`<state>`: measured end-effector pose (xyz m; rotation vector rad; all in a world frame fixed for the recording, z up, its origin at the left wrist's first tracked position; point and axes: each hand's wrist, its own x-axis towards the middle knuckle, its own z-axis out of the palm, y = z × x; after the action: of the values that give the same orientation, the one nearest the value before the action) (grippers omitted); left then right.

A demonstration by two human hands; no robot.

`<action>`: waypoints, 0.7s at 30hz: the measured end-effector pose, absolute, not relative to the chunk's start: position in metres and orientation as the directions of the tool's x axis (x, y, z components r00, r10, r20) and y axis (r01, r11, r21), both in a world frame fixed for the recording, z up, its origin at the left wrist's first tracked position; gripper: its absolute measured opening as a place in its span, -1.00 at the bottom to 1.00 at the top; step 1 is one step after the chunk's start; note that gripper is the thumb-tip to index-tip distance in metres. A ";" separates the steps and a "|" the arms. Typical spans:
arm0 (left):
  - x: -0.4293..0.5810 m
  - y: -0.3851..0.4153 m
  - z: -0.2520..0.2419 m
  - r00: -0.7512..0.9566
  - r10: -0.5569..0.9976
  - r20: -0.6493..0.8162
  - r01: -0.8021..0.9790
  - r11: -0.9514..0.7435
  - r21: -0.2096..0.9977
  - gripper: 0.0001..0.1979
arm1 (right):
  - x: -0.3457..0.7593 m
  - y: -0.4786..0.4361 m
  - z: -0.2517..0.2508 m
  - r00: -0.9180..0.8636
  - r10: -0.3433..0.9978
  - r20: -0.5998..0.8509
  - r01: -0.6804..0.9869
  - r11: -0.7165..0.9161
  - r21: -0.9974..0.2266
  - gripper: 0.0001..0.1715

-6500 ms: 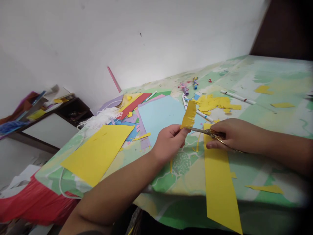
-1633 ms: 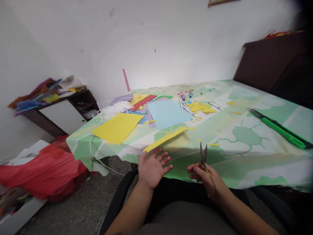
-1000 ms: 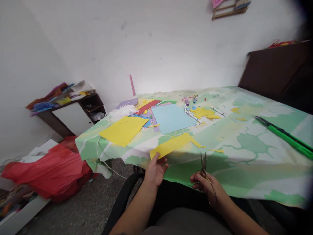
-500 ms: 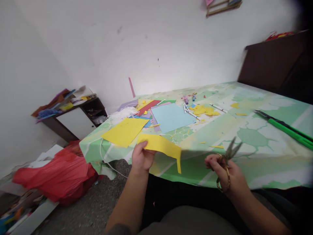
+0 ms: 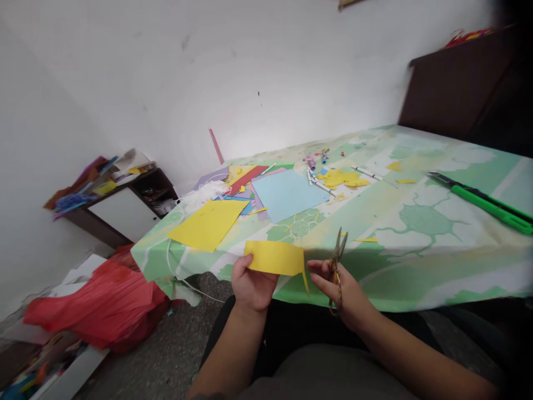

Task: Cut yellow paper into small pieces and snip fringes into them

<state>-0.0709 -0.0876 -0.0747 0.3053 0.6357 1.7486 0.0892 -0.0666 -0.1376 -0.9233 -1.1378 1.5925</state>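
My left hand (image 5: 253, 286) is closed on the left end of a yellow paper strip (image 5: 275, 258), held up in front of the table's near edge. A thin sliver hangs from the strip's right corner. My right hand (image 5: 343, 289) grips a pair of gold-handled scissors (image 5: 335, 261), blades pointing up and nearly closed, just right of the strip. Its fingertips reach toward the strip's right end.
The table (image 5: 416, 222) has a green patterned cloth. On it lie a yellow sheet (image 5: 207, 223), a light blue sheet (image 5: 285, 194), markers and yellow scraps (image 5: 341, 179), and a green cutter (image 5: 487, 204). A red bag (image 5: 97, 308) lies on the floor at left beside a low shelf (image 5: 112, 205).
My left hand picked the yellow strip off the table edge and brought it toward me. My right hand swung the scissors in close to the strip's right end.
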 end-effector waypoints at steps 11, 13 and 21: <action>-0.076 -0.093 -0.101 -0.147 0.977 -0.157 -0.749 -0.006 0.663 -0.73 | 0.097 -0.057 -0.135 -0.426 0.903 -0.053 -0.230 -0.164 -0.959 -0.66; -0.091 -0.084 -0.098 -0.159 0.982 -0.103 -0.748 -0.052 0.661 -0.61 | 0.119 -0.044 -0.119 -0.355 0.935 -0.018 -0.008 -0.022 -1.000 -0.71; -0.092 -0.064 -0.069 -0.201 0.965 0.170 -0.082 -0.189 0.979 -0.68 | 0.170 -0.020 -0.042 -0.581 0.814 0.023 0.408 0.315 -0.857 -0.77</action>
<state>-0.0919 -0.0640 -0.0690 1.1666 1.1824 1.5339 0.1701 -0.0196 -0.0422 -1.0796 -2.1309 1.1887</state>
